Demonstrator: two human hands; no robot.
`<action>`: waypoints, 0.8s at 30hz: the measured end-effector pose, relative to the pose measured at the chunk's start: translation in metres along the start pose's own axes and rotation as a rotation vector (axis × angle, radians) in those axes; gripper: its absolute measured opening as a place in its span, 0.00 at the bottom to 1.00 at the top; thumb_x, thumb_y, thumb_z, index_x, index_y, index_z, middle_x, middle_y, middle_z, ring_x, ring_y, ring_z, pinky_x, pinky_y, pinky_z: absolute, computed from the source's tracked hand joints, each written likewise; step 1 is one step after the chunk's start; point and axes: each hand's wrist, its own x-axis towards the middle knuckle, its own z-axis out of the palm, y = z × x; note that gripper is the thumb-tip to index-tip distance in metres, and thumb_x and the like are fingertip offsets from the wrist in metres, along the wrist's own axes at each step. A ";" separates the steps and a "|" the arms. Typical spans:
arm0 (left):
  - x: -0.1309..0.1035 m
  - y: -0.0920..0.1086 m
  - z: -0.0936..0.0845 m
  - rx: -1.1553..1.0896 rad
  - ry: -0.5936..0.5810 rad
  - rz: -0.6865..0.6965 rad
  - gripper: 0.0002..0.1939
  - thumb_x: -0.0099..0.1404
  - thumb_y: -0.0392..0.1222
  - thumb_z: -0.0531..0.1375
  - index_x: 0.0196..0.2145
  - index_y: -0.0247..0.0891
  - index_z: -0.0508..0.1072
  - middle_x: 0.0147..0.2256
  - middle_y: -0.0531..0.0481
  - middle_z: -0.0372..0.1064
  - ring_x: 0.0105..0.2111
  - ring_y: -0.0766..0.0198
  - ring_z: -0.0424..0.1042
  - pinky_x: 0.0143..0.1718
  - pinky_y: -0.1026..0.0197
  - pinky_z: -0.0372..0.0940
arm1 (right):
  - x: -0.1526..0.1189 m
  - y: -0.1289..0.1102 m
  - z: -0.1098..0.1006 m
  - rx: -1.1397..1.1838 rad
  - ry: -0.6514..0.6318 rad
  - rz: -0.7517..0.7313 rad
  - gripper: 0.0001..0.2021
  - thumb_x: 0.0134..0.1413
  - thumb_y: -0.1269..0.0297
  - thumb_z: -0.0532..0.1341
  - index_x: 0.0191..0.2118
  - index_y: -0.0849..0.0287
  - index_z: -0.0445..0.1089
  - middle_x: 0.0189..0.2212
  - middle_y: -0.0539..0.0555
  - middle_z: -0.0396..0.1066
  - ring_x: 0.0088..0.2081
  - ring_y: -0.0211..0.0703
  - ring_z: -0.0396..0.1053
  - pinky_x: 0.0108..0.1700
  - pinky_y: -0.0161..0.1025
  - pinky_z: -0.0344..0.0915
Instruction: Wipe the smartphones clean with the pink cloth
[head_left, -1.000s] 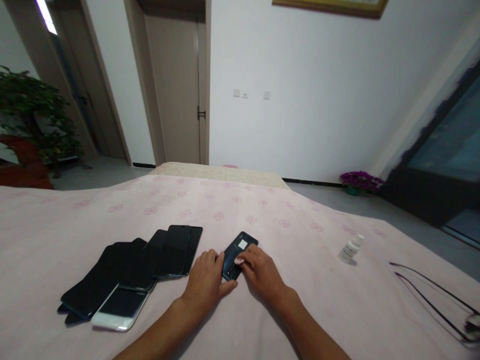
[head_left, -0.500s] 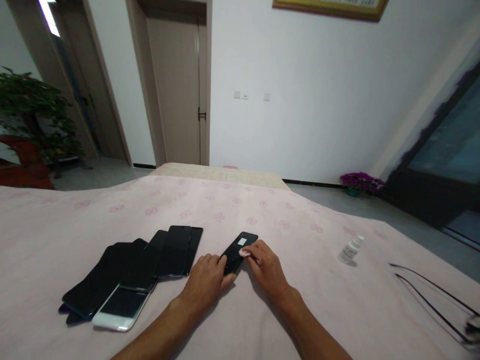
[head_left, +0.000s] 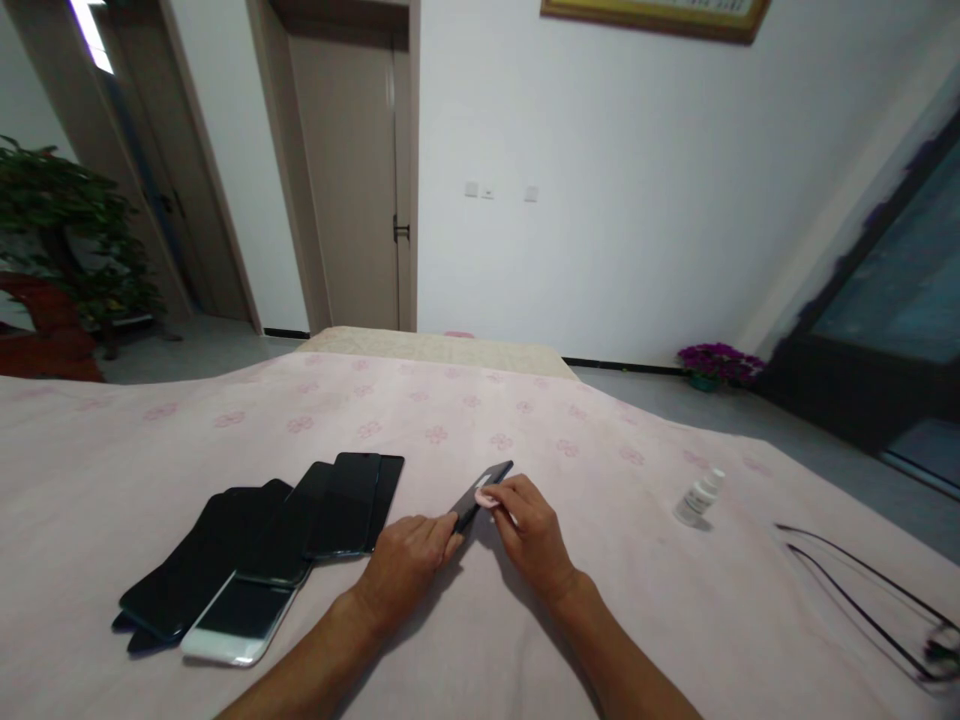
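My left hand (head_left: 411, 560) grips the near end of a dark smartphone (head_left: 469, 505), which is tilted on edge above the pink cloth. A white label on the phone's face is partly visible. Pinched in the fingers of my right hand (head_left: 531, 528) is a small pale pink pad (head_left: 486, 497), held against the phone's face. Left of my hands lies a fanned pile of several dark phones (head_left: 345, 505), and a white-framed phone (head_left: 238, 622) is at its near edge.
A small white bottle (head_left: 699, 499) stands on the flowered pink bedspread (head_left: 585, 590) to the right. Beyond it, near the right edge, lie dark-framed glasses (head_left: 862, 600). Past the bedspread are a wall, a door (head_left: 349, 180) and purple flowers (head_left: 720, 362).
My left hand has turned the phone from lying nearly flat to a steeper tilt, so its face shows narrower. The pad stays pinched in my right hand.
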 end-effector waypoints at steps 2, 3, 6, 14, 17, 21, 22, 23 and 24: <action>-0.001 0.000 0.001 0.010 0.049 0.027 0.12 0.72 0.38 0.50 0.46 0.38 0.73 0.33 0.45 0.76 0.34 0.58 0.77 0.37 0.56 0.69 | 0.000 0.002 -0.001 -0.003 0.032 0.011 0.10 0.64 0.71 0.55 0.44 0.55 0.73 0.36 0.56 0.69 0.39 0.45 0.68 0.42 0.42 0.67; -0.002 -0.001 0.002 0.019 0.085 0.048 0.12 0.72 0.37 0.50 0.45 0.38 0.73 0.31 0.46 0.76 0.32 0.59 0.77 0.35 0.57 0.69 | 0.000 0.001 -0.001 0.004 0.037 0.004 0.11 0.64 0.72 0.55 0.45 0.55 0.73 0.36 0.56 0.69 0.40 0.45 0.68 0.42 0.42 0.67; -0.004 -0.002 0.004 0.038 0.265 0.159 0.10 0.72 0.37 0.51 0.41 0.37 0.72 0.27 0.49 0.74 0.26 0.61 0.75 0.28 0.60 0.68 | -0.004 -0.005 0.001 0.018 0.023 -0.067 0.11 0.63 0.72 0.55 0.47 0.56 0.72 0.36 0.56 0.69 0.40 0.45 0.68 0.41 0.42 0.67; -0.003 -0.003 0.005 -0.028 0.466 0.246 0.10 0.72 0.38 0.51 0.39 0.35 0.71 0.22 0.52 0.72 0.20 0.63 0.73 0.22 0.61 0.66 | -0.004 -0.001 -0.002 -0.100 0.012 -0.174 0.11 0.63 0.72 0.56 0.48 0.56 0.71 0.37 0.57 0.70 0.40 0.47 0.67 0.42 0.44 0.68; -0.004 -0.003 0.005 -0.052 0.469 0.248 0.10 0.72 0.38 0.51 0.39 0.35 0.71 0.22 0.52 0.72 0.20 0.62 0.74 0.23 0.62 0.67 | 0.000 0.010 -0.006 -0.109 0.075 -0.099 0.11 0.64 0.72 0.55 0.46 0.56 0.71 0.37 0.57 0.69 0.41 0.47 0.68 0.44 0.45 0.68; -0.004 -0.003 0.004 -0.097 0.455 0.240 0.10 0.72 0.37 0.51 0.39 0.35 0.72 0.22 0.51 0.73 0.21 0.62 0.75 0.25 0.62 0.68 | 0.000 0.012 -0.007 -0.085 0.124 -0.060 0.10 0.64 0.73 0.55 0.46 0.57 0.71 0.37 0.57 0.69 0.41 0.47 0.67 0.43 0.45 0.68; -0.004 -0.003 0.004 -0.111 0.448 0.233 0.10 0.72 0.37 0.51 0.39 0.35 0.72 0.23 0.51 0.73 0.21 0.62 0.75 0.25 0.62 0.68 | -0.002 0.009 -0.005 -0.076 0.121 -0.069 0.10 0.64 0.73 0.55 0.46 0.57 0.71 0.37 0.57 0.69 0.40 0.47 0.67 0.43 0.45 0.68; -0.004 -0.004 0.004 -0.124 0.444 0.225 0.10 0.72 0.37 0.51 0.39 0.35 0.72 0.23 0.50 0.74 0.21 0.62 0.75 0.25 0.62 0.68 | -0.003 0.005 -0.003 -0.067 0.112 -0.083 0.11 0.64 0.73 0.55 0.47 0.57 0.71 0.37 0.57 0.69 0.40 0.47 0.67 0.43 0.45 0.68; -0.004 -0.004 0.004 -0.136 0.440 0.216 0.10 0.72 0.38 0.51 0.40 0.35 0.72 0.24 0.50 0.74 0.22 0.63 0.75 0.25 0.62 0.68 | -0.006 0.000 0.000 -0.060 0.096 -0.105 0.11 0.64 0.73 0.55 0.47 0.57 0.70 0.37 0.57 0.70 0.40 0.47 0.67 0.43 0.45 0.68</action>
